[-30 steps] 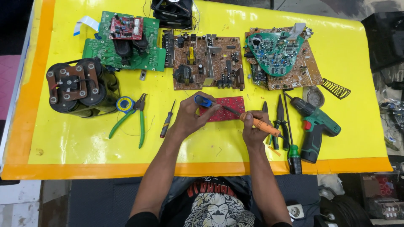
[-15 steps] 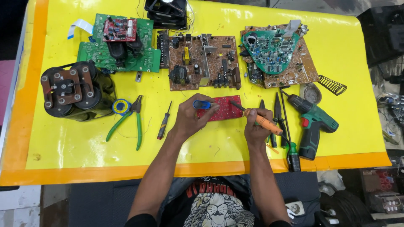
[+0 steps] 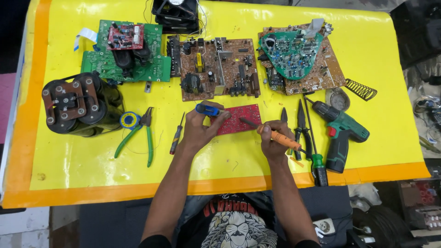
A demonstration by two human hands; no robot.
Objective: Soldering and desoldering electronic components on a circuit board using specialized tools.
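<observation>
While the small red rectangular circuit board [image 3: 239, 118] lies flat on the yellow table covering [image 3: 69, 160], just below the large brown circuit board [image 3: 216, 69], I read the step in hand as soldering or desoldering work on that red board. My left hand [image 3: 200, 131] rests on the board's left edge, fingers closed around a blue-handled pump-like tool [image 3: 207, 109] held over the board's upper left corner. My right hand [image 3: 274, 138] is wrapped firmly round the orange handle of a soldering iron [image 3: 271, 133]; its dark tip reaches onto the board's right half — whether it actually touches a joint I cannot tell.

Judgement: the next move calls for a steady tip on one joint, the blue tool brought close beside it, and the left hand pinning the board so it does not slide.

Room for moving:
- Left of the left hand, a small dark screwdriver [image 3: 176, 135] lies near; green-handled pliers [image 3: 138, 133] further out.
- Right of the right hand, black-handled pliers [image 3: 301, 126] and a green cordless drill [image 3: 340, 133] crowd in — little sweep there.
- Toward me, open yellow surface runs down to the orange border strip [image 3: 92, 193] at the table edge; the best clearance is there.
</observation>
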